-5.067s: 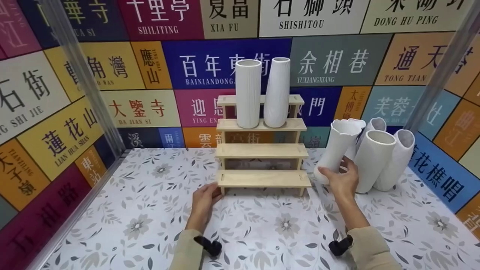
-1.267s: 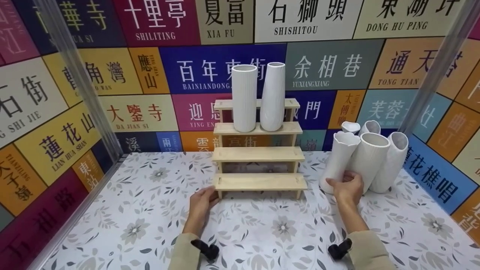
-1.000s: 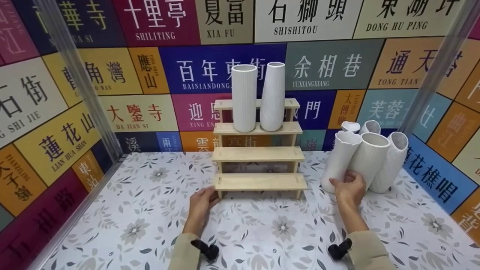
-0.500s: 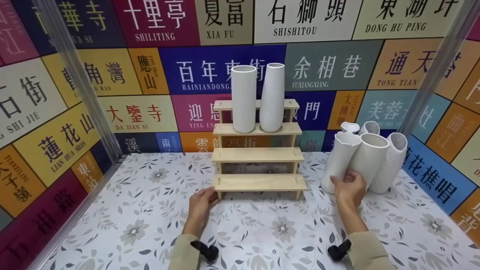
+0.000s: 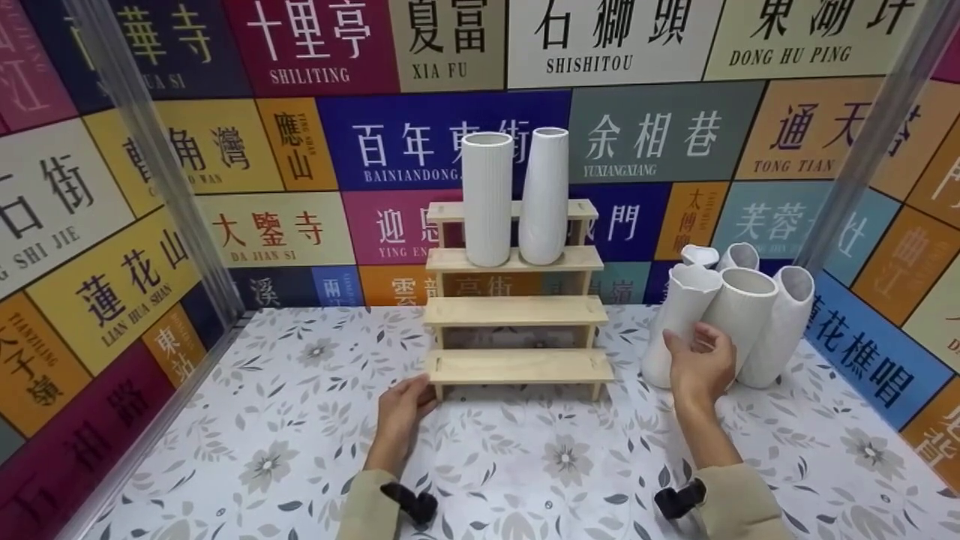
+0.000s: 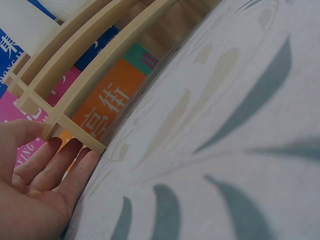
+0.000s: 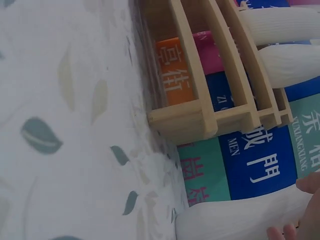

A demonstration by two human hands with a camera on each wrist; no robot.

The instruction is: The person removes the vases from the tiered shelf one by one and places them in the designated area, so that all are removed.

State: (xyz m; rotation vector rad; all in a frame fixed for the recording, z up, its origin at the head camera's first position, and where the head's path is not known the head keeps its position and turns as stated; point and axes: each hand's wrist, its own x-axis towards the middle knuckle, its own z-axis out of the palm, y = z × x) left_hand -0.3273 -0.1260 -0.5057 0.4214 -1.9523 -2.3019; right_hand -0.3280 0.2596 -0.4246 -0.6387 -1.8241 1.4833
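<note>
In the head view my left hand (image 5: pixel 401 411) is at the left end of a four-step pale wooden display stand (image 5: pixel 517 365). Its thumb and fingers (image 6: pixel 60 160) hold the lowest step's corner and leg, as the left wrist view shows. My right hand (image 5: pixel 701 365) lies loosely bent beside a white vase with a wavy rim (image 5: pixel 675 322), overlapping it in this view; the vase stands upright on the table. On an upper step stand a ribbed cylinder vase (image 5: pixel 487 202) and a slim tapered vase (image 5: pixel 545 202), both white.
Close behind and right of the wavy vase stand more white vases: a wide-mouthed one (image 5: pixel 750 315), one with a slanted opening (image 5: pixel 784 330) and two farther back. A printed sign wall (image 5: pixel 450 60) backs the flower-patterned table (image 5: pixel 315 420). Clear posts (image 5: pixel 195 195) edge it.
The wavy-rimmed vase, tilted in my right hand several seconds ago, came down in front of the group. Since then my right fingers have loosened and risen slightly. My left hand stays at the stand.
</note>
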